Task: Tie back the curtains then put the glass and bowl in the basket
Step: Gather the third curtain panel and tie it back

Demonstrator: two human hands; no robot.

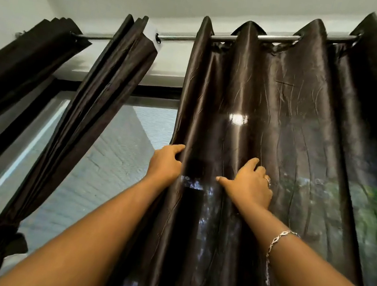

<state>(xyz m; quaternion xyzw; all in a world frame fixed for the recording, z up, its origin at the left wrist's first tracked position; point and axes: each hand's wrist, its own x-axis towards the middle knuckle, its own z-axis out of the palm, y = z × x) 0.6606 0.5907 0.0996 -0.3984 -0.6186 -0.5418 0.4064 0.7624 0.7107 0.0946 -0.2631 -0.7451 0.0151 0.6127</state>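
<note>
Dark brown satin curtain [281, 131] hangs spread from a metal rod [277, 37], covering the middle and right of the view. Both arms reach up to it from below.

Left hand [166, 164]: clamped on the curtain's left edge, about halfway down the visible cloth. The fingers [178, 148] curl round the edge from the window side. The cloth lies directly to the right of this hand and touches it.

Right hand [249, 185]: set on the front of the curtain, near the left hand and at nearly the same height. Its fingers are bent into a vertical fold and grip the cloth. The thumb [222, 179] stretches out to the left, flat on the fabric. One narrow, dark band of cloth runs between the two hands. This hand carries a ring [267, 179], and its wrist a silver bracelet [278, 240].

Tied curtain [84, 116]: well left of the hands, gathered into a tight column on the same rod. A knotted band [5, 226] of the same fabric binds it low down.

A third bunch of cloth [16, 65] hangs at the far left.

Window [133, 147]: exposed between the tied curtain and the left hand. A pale brick wall shows through it.
</note>
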